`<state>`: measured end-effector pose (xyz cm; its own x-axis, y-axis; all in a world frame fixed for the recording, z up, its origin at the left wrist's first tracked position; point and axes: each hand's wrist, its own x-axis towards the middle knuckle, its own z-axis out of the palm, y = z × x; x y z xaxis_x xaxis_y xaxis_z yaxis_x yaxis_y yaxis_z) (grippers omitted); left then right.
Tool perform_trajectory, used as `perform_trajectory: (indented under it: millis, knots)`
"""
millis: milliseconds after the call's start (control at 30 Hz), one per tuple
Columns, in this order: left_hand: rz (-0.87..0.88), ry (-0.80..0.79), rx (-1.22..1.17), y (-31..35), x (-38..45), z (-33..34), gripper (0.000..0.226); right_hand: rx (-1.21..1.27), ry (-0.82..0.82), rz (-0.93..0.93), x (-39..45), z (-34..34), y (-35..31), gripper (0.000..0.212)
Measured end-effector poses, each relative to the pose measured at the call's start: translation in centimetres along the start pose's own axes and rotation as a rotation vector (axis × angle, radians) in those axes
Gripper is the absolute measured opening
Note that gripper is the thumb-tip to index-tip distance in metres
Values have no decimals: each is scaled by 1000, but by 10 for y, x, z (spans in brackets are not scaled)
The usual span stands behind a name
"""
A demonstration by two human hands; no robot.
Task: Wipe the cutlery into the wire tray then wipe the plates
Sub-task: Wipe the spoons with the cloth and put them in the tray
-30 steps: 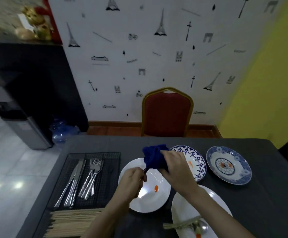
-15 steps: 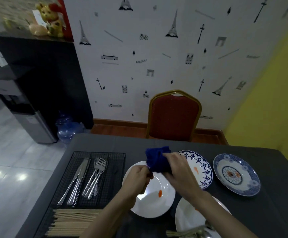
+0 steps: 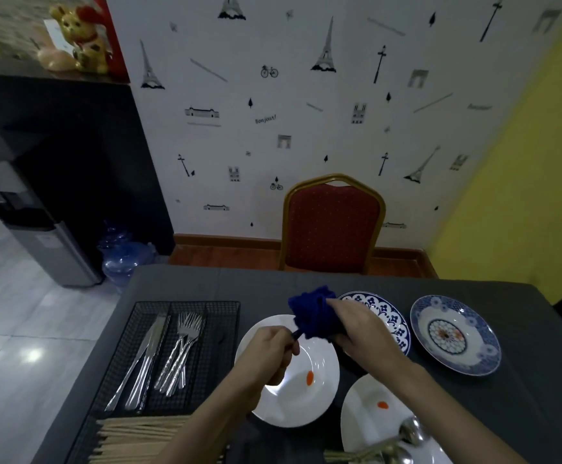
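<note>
Both hands are raised over the white plate at table centre. The right hand is wrapped around a bunched blue cloth. The left hand is fisted around the handle end of a dark, slender piece of cutlery whose other end is buried in the cloth; which kind of piece it is cannot be told. Judged step: wiping one utensil, not yet put away. The wire tray sits to the left on the dark table. It already holds knives in one compartment and forks in the next; the compartment nearest the plates looks bare. A bundle of chopsticks lies across the near end of the tray. Cutlery still outside it: spoons resting on the near white plate at the bottom edge, with something pale beside them, unclear. Plates appear untouched as yet. The centre plate carries an orange smear, the near plate another. Of the two blue patterned plates, one is partly behind the right hand and the other sits further right, with possible residue too small to judge. Estimate: cutlery roughly over halfway, the plate stage wholly ahead.
</note>
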<state>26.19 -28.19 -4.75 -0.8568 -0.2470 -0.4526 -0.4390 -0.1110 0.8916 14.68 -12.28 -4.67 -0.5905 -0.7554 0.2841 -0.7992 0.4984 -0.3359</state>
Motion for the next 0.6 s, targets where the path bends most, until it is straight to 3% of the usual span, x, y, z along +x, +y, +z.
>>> perform_trajectory:
  millis: [133, 267, 600]
  knots:
    - [-16, 6, -39, 2, 2, -1, 31, 29, 19, 22, 1, -1, -11, 46]
    - [-59, -14, -55, -4, -6, -5, 29, 77, -81, -23, -5, 1, -14, 49]
    - [1, -16, -36, -5, -12, -7, 30, 138, -111, 16, -2, -5, -6, 43]
